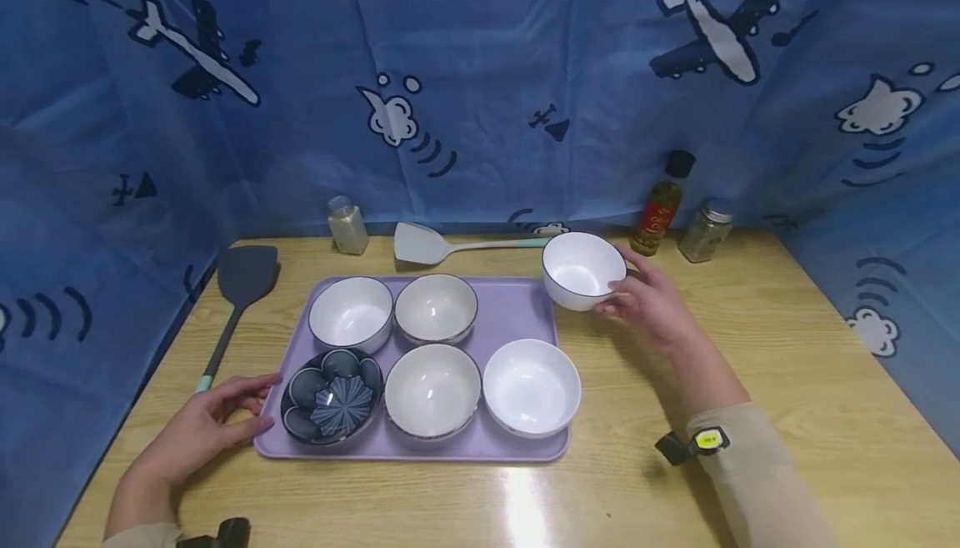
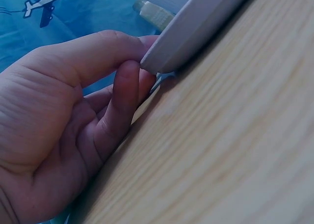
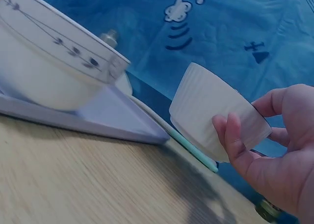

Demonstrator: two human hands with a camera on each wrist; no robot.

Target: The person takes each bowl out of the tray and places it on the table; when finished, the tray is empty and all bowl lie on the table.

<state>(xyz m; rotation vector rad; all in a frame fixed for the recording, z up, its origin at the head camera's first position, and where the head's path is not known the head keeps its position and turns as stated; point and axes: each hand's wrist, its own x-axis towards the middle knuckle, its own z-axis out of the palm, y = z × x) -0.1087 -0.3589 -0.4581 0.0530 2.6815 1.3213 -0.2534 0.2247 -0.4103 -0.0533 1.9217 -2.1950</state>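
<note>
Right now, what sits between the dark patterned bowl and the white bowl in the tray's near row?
A dark-rimmed cream bowl sits there, in the head view.

No text legible for certain in any view. Bottle [image 1: 660, 206], back right: red label [image 1: 657, 216] with light, script-like lettering, too small and soft to read, so brand can't be told. Device [image 1: 708, 440] on right sleeve [image 1: 757, 469]: small yellow display carrying dark characters, also too small to make out, value unreadable. Both marks seen in head view; neither wrist view gives any readable lettering or numbers.
</note>
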